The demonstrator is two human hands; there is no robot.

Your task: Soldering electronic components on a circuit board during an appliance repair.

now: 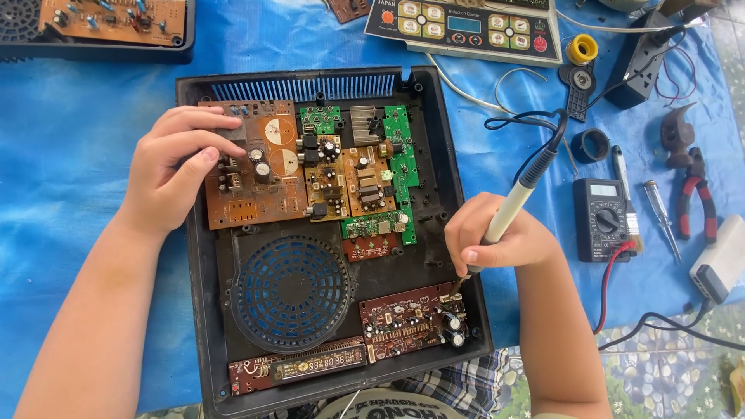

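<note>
Left hand [172, 172] is resting on the big brown circuit board [252, 167] in the upper left of the open black plastic appliance casing [200, 256]. Fingers are spread and curled, fingertips pressing down near the small black capacitors; nothing is clamped between them.

Right hand [497, 237] is gripping a soldering iron with a cream handle and black cord [516, 200], fingers closed tight around the handle, pen-style. Iron is tilting, tip pointing down-left and sitting at the top right corner of the small reddish-brown circuit board [403, 316] in the casing's lower right. Can't tell if the tip is actually touching a joint.

Inside the casing: green boards [400, 155] and orange-brown boards packed beside the big one, a round blue fan grille [291, 293] in the lower left, a narrow display board [299, 366] along the bottom edge.

Casing is lying on a blue tarp [77, 140]. To the right of it: a black digital multimeter with red lead [604, 221], a screwdriver [661, 217], red-handled pliers [693, 194], a roll of black tape [591, 144]. A white control panel with buttons [466, 27] is lying above the casing.
</note>
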